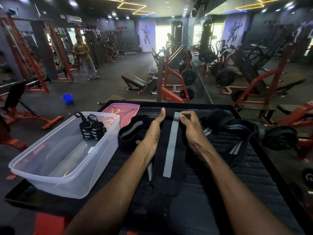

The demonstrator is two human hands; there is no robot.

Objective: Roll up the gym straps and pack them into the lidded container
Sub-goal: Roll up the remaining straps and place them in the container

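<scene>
A black strap with a grey centre stripe [170, 150] lies lengthwise on the black ribbed platform [245, 167], its far end rolled into a small coil. My left hand [155, 131] grips the left side of that coil, thumb up. My right hand [190, 126] pinches its right side. The clear plastic container [55, 165] stands open to the left and holds two rolled black-and-grey wraps [92, 128]. Its pink lid [122, 110] lies behind it. More loose straps lie at the left [130, 131] and right [233, 131] of my hands.
The platform's raised edge [264, 150] runs down the right, with weight plates [279, 138] beyond it. Red gym machines, a bench [133, 79] and a blue bucket [68, 98] stand on the floor ahead. A person [84, 56] stands far left.
</scene>
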